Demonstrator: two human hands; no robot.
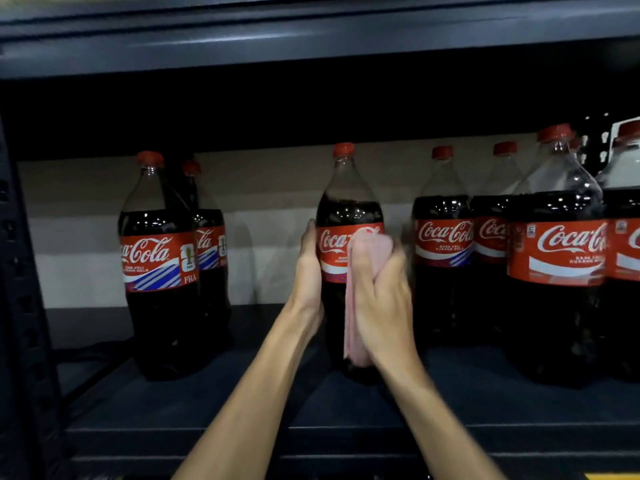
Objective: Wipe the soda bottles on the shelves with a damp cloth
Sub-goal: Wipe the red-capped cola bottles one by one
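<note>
A tall plastic soda bottle with a red cap and red label [348, 209] stands in the middle of the dark metal shelf [207, 403]. The left hand [309, 271] holds its left side, fingers curled round it. The right hand [381, 289] squeezes a soft pink cloth [353, 306] and presses it on the label. 2 more soda bottles [157, 265] stand at the left, and a crowd of soda bottles [557, 254] stands at the right
</note>
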